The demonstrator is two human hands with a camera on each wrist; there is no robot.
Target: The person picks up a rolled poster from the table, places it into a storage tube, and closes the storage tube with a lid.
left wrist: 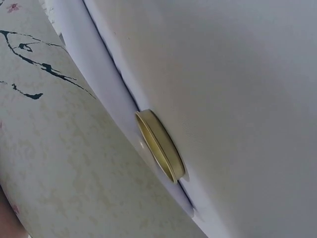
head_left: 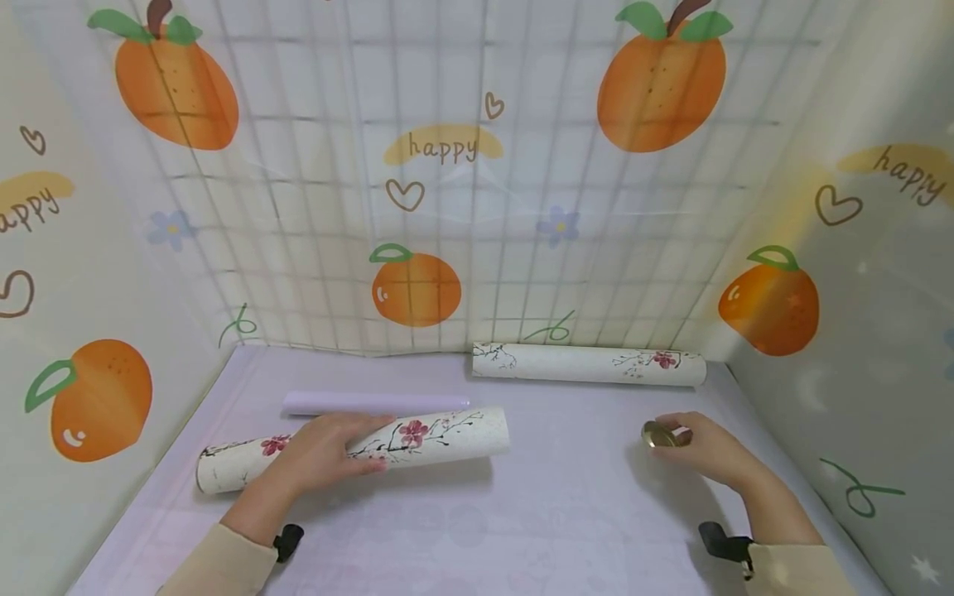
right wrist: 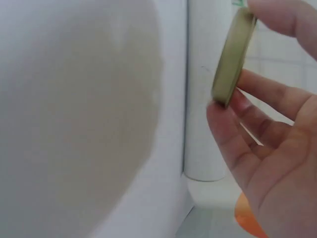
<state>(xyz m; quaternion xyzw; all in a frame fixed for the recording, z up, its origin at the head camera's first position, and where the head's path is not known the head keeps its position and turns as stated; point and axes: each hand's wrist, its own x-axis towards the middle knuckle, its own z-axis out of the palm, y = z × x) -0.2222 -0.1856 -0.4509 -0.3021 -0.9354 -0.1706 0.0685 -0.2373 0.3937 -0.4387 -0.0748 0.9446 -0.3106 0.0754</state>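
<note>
My left hand (head_left: 322, 447) grips a white roll (head_left: 447, 436) with red blossoms and dark branches around its middle. The roll slants up to the right, and a shadow lies below it. At the right, my right hand (head_left: 708, 454) pinches a round gold lid (head_left: 657, 434) between thumb and fingertips, above its own shadow on the table. Close up in the right wrist view, the lid (right wrist: 234, 57) stands nearly edge-on. A shallow gold rim (left wrist: 166, 148) shows beside the floral roll (left wrist: 74, 148) in the left wrist view.
Behind the held roll lies a slim lilac tube (head_left: 376, 403). A second blossom-patterned roll (head_left: 581, 364) rests along the back edge of the lilac table (head_left: 462, 538). Curtains (head_left: 313, 223) printed with oranges enclose the back and both sides.
</note>
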